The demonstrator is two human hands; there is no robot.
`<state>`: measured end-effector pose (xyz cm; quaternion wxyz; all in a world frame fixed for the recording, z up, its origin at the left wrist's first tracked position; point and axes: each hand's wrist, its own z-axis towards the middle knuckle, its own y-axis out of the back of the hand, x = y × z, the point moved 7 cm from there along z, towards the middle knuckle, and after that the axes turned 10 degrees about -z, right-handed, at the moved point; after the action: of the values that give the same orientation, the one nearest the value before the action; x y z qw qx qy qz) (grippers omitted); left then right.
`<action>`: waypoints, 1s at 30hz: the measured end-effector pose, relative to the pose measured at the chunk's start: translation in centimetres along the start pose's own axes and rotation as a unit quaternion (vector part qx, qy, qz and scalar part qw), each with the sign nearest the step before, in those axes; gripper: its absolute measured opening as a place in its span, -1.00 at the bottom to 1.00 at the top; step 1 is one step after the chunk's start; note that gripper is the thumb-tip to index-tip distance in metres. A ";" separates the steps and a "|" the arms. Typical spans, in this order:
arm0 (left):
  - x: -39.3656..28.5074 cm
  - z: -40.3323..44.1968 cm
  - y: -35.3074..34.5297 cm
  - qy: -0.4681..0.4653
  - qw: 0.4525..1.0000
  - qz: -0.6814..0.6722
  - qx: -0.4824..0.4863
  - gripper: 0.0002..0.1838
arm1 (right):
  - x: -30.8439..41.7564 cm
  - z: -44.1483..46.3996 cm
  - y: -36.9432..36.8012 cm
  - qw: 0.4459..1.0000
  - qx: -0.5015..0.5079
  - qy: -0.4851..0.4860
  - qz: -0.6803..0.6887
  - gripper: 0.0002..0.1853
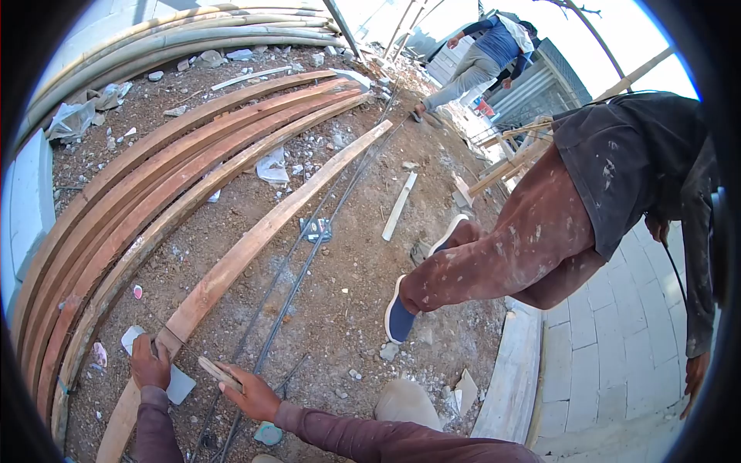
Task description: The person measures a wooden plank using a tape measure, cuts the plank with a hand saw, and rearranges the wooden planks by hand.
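Note:
A long reddish wooden beam (255, 239) lies apart from the others on the dirt. At its near end my left hand (150, 363) is closed on something I cannot make out, its fingers against the beam beside a thin dark line that crosses the wood. To the right of the beam, my right hand (253, 393) grips a short flat piece of wood (219, 372), whose tip points toward the beam. A pale flat piece (180, 385) shows next to my left hand. Dark metal rods (285, 301) run along the ground right of the beam and pass near my right hand.
Several curved-looking beams (154, 185) lie at left, with poles (193, 38) behind. A co-worker in stained trousers (494, 262) stands close at right, by a block wall (594, 339). Another person (478, 62) is farther back. A wood strip (399, 206) lies mid-ground.

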<state>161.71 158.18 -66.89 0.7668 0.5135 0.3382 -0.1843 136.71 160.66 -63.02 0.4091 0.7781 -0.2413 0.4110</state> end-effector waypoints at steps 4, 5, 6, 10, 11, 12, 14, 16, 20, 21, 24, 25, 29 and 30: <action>0.0 0.0 -0.1 0.004 1.000 0.006 0.002 -0.87 | -2.2 0.2 -1.3 0.999 -0.035 0.026 -0.006 -0.41; 0.0 0.0 0.0 0.004 1.000 0.008 0.005 -0.87 | -2.0 0.4 -1.4 0.998 -0.055 0.041 -0.006 -0.39; 0.1 0.0 0.0 0.017 1.000 0.004 0.007 -0.87 | -2.3 0.2 -1.7 0.999 -0.042 0.025 -0.004 -0.40; 0.6 -0.1 -0.3 0.020 1.000 0.001 0.020 -0.86 | -1.7 0.2 -1.2 1.000 -0.021 0.003 -0.005 -0.43; 0.7 -0.1 -0.4 0.024 0.999 0.004 0.022 -0.86 | -1.5 0.5 -1.2 1.000 -0.020 0.006 -0.005 -0.45; 1.0 0.0 -0.5 0.028 0.999 0.007 0.025 -0.86 | -1.9 0.6 -1.4 1.000 0.008 -0.024 0.012 -0.44; 1.8 -0.2 -0.9 0.009 1.000 0.010 0.011 -0.83 | -2.0 0.8 -1.6 1.000 -0.005 -0.016 0.009 -0.44; 2.3 -0.2 -1.3 0.004 1.000 0.012 0.009 -0.83 | -1.7 0.9 -1.0 1.000 -0.004 0.001 0.021 -0.45; 2.0 -0.4 -1.2 0.007 1.000 0.014 0.027 -0.82 | 2.2 -1.5 1.9 0.998 0.005 0.043 0.048 -0.45; 2.1 -0.4 -1.2 0.004 0.999 0.013 0.031 -0.81 | 2.6 -1.4 2.2 0.998 -0.001 0.045 0.044 -0.45; 2.9 -0.4 -1.7 -0.019 0.997 0.073 0.036 -0.71 | 2.2 -1.1 1.6 0.999 -0.012 0.022 0.030 -0.46; 2.5 -0.4 -1.2 -0.029 0.993 0.103 0.044 -0.66 | 2.0 -0.9 1.2 1.000 -0.012 0.004 0.024 -0.46; 1.5 -0.3 -0.6 -0.015 0.996 0.083 0.023 -0.64 | 1.9 -0.3 1.5 1.000 -0.015 -0.018 -0.008 -0.47; 1.7 -0.7 -0.6 -0.020 0.996 0.089 0.017 -0.64 | 1.9 -0.5 1.3 1.000 -0.012 -0.020 -0.007 -0.48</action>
<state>162.32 158.66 -68.66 0.7777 0.5510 0.2728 -0.1310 136.61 160.26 -60.66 0.4160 0.7829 -0.2489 0.3900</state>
